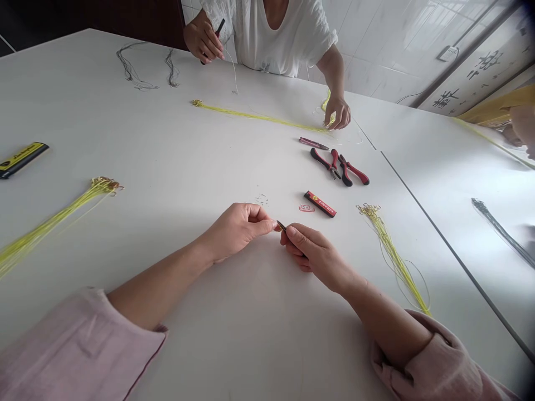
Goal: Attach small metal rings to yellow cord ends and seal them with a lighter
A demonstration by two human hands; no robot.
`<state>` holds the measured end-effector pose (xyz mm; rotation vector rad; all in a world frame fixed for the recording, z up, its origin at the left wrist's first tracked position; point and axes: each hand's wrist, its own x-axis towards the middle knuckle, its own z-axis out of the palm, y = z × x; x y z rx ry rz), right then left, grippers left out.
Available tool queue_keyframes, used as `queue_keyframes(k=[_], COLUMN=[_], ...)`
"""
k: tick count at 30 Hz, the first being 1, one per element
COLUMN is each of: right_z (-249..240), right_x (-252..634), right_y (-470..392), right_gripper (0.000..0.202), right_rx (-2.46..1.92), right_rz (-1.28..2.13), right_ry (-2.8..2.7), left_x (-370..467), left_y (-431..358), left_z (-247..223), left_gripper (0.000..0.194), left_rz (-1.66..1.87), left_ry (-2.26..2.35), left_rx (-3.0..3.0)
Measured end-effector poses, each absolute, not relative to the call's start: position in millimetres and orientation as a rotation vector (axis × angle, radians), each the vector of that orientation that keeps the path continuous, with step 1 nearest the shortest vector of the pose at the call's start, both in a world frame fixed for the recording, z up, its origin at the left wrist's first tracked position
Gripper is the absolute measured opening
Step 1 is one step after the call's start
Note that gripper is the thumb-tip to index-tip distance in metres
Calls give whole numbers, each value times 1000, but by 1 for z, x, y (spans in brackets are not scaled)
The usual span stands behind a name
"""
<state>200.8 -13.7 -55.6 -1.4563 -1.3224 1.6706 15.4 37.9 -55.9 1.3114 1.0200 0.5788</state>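
Note:
Close together over the middle of the white table [267, 345], my two hands almost touch at the fingertips. My left hand [240, 229] is closed in a pinch of thumb and forefinger; what it grips is too small to make out. Fingers wrapped, my right hand [315, 253] holds a slim dark pointed tool [282, 225], its tip at the left fingertips. Most of that tool is hidden in the palm. Beyond the hands lie a red and black Ferrari-marked stick-shaped case [320, 204] and dark specks [262, 199].
Pliers [330, 163] and a pink pointed tool [313, 143] lie ahead. Yellow cord bundles with metal hooks rest at left [54, 220] and right [393, 253]. A yellow and black case [23, 159] sits far left. Opposite, a person's hand [337, 113] touches more yellow cords [259, 116].

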Motion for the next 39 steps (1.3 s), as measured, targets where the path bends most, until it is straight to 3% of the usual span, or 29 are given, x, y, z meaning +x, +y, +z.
queue_keyframes(k=[39], right_z=[-54], right_x=[203], right_y=[-12], right_gripper=[37], right_rx=[-1467], right_rz=[1659], right_ry=[-1387], left_x=[15], left_y=[38], left_z=[-53], left_gripper=[26], left_rz=[572], left_ry=[965], left_rx=[1297])
